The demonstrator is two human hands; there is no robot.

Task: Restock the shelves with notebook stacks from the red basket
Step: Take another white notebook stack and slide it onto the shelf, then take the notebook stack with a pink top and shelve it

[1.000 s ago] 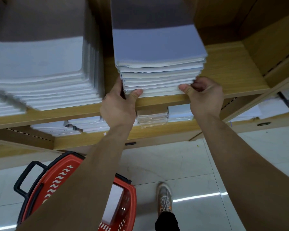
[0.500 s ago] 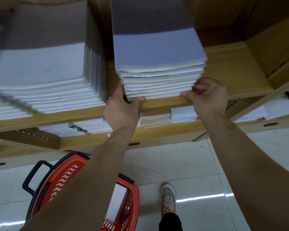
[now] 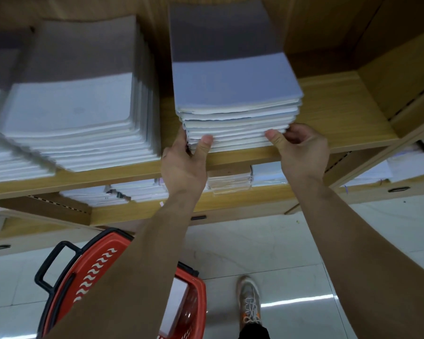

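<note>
Wooden shelf (image 3: 340,113), three notebook stacks (image 3: 235,89)

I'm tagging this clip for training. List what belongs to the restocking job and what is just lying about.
Job:
notebook stack, gripped at its front corners by left hand and right hand
shelf under it
red basket on the floor

Lying about:
neighbouring stack on the left
lower-shelf packs
shoe

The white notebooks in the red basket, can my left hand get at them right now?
Probably not yet: the left hand is up at the shelf gripping the notebook stack, and the white notebooks lie down in the red basket on the floor. Nothing covers them, though.
</note>
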